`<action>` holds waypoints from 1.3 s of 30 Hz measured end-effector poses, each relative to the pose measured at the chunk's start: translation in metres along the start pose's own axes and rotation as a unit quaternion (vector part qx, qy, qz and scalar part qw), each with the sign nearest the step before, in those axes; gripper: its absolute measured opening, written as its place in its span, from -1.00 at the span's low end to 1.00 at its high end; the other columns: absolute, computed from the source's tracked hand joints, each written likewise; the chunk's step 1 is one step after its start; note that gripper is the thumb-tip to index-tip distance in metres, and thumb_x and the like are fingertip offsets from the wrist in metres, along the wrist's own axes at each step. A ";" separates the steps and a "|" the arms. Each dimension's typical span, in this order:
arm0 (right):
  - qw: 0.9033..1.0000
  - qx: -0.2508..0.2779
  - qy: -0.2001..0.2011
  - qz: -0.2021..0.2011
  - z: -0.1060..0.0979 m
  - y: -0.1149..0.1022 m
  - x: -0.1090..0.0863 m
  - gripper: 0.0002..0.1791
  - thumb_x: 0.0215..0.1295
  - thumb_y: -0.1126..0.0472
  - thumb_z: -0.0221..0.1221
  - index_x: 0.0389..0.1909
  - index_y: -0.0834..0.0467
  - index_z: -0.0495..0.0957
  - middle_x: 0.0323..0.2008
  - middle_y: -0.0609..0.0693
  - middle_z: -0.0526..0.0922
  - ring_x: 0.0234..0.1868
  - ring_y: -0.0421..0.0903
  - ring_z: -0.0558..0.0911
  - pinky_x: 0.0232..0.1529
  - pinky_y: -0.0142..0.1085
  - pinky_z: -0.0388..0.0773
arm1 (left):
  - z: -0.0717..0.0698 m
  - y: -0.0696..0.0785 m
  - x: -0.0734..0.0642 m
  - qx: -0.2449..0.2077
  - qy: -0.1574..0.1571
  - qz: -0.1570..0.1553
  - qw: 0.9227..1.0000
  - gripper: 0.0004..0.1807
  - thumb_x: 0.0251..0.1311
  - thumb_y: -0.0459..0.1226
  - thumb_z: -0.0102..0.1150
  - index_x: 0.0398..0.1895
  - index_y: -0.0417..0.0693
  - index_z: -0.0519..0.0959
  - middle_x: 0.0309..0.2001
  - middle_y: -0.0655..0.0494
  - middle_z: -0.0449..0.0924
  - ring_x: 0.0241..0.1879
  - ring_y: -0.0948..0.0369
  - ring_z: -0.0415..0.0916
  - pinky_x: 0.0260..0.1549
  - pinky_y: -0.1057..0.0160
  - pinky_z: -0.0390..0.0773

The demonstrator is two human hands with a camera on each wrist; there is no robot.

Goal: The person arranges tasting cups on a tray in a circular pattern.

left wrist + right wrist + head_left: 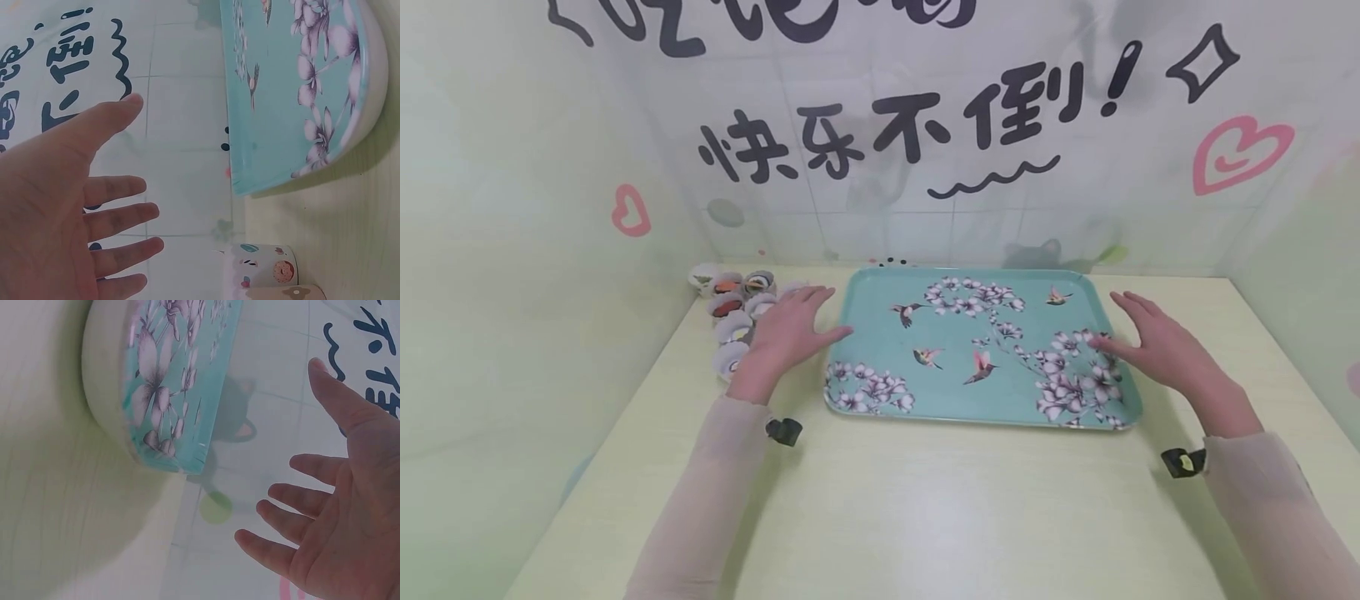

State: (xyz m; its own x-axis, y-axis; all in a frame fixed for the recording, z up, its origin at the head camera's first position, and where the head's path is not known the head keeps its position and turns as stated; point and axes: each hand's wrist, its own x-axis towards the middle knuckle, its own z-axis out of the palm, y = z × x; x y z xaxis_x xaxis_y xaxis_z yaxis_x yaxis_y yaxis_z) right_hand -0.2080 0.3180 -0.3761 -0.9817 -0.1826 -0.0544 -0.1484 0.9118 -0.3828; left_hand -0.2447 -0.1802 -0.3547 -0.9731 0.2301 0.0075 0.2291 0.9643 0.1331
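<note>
A turquoise rectangular tray (880, 333), printed with blossoms and hummingbirds, lies on the table near the back wall. My left hand (790, 333) is held over the tray's left side, fingers spread and thumb toward its rim. On the opposite side hovers my right hand (1172, 350), its thumb overlapping the tray's right edge in the head view. Both wrist views show an outstretched palm, the left hand (62, 206) and the right hand (337, 512), each apart from the tray and holding nothing.
Several small patterned cups (727, 308) with sushi-like contents cluster at the back left, partly behind my left hand. The pale wooden table (955, 517) meets a wall (880, 225) with black lettering behind and side walls left and right.
</note>
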 end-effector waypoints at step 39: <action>1.000 0.012 -0.022 0.010 0.019 0.010 -0.006 0.08 0.33 -0.30 0.15 0.50 0.43 -0.02 0.44 0.54 0.04 0.41 0.55 0.08 0.33 0.45 0.08 | -0.006 -0.025 -0.027 -0.038 0.006 -0.030 0.999 -0.20 0.29 0.24 0.09 0.51 0.14 0.25 0.56 0.02 0.13 0.53 -0.12 0.07 0.18 -0.24 0.48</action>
State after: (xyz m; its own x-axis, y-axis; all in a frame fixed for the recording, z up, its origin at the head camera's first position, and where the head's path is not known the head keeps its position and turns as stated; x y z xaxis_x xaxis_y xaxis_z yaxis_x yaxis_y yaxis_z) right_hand -0.2009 0.3214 -0.3977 -0.9782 -0.1808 -0.1026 -0.1252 0.9065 -0.4032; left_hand -0.2240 -0.2110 -0.3523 -0.9854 0.1703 0.0095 0.1685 0.9635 0.2080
